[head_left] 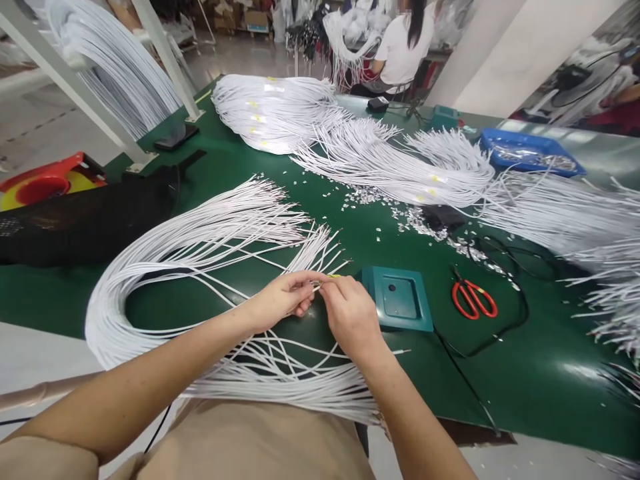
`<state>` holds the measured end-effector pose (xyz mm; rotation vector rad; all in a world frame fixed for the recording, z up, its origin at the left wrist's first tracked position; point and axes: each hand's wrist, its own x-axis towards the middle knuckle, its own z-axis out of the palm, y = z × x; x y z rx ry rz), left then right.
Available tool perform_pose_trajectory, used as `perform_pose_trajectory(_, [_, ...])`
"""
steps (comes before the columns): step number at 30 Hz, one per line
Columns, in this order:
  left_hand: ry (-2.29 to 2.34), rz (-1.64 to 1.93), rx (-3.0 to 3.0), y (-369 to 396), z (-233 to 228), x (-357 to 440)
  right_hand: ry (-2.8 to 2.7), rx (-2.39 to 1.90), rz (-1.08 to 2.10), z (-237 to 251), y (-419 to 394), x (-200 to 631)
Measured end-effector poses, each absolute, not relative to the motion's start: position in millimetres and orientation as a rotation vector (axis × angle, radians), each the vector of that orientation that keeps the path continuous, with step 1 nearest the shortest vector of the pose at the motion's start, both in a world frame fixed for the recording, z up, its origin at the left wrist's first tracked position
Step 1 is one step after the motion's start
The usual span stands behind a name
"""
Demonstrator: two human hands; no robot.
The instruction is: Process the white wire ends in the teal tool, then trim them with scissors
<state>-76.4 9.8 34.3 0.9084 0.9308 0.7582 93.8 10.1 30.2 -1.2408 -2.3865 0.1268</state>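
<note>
My left hand [287,300] and my right hand [351,312] meet over the green table. Between their pinched fingertips is the end of a white cable [317,289], with a small yellow bit showing at the right fingers. A curved bundle of white cables [115,293] loops from beyond my hands, around to the left and back under my forearms. Its far ends are stripped and fan out just past my fingers. Right beside my right hand sits a teal box-shaped device [423,303] with a recessed top. Exactly how the fingertips grip the cable is partly hidden.
Red-handled scissors [474,299] lie right of the device, near a black cord [523,320]. More white cable bundles [275,110] stretch along the back, with silvery scraps [423,220] before them. A blue tray [533,153] stands back right. A seated person [405,50] is beyond the table.
</note>
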Motion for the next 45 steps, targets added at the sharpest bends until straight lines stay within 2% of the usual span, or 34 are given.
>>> perform_pose_trajectory(2, [0.913, 0.779, 0.825, 13.1, 34.2, -75.7, -2.511, -1.244, -0.053, 36.9, 14.4, 93.7])
perform_pose_trajectory(6, [1.001, 0.819, 0.689, 19.5, 31.4, -72.5, -2.61, -1.327, -0.138, 46.9, 27.7, 99.1])
perform_pose_trajectory(10, [1.152, 0.823, 0.726, 24.1, 28.9, -67.1, -2.637, -1.476, -0.047, 45.7, 40.6, 110.3])
perform_pose_trajectory(14, [1.24, 0.789, 0.822, 24.4, 27.4, -63.0, -2.658, -1.446, 0.073, 43.9, 43.7, 115.4])
perform_pose_trajectory(34, [1.513, 0.771, 1.222, 12.1, 8.4, -61.7, -2.71, -1.409, 0.017, 35.8, 42.0, 112.3])
perform_pose_trajectory(41, [1.512, 0.736, 1.232, 12.3, 8.8, -65.3, -2.348, -1.786, -0.195, 37.0, 27.6, 119.8])
perform_pose_trajectory(45, [1.514, 0.722, 1.194, 13.4, 8.2, -69.7, -2.294, -1.829, -0.201, 32.4, 24.3, 119.9])
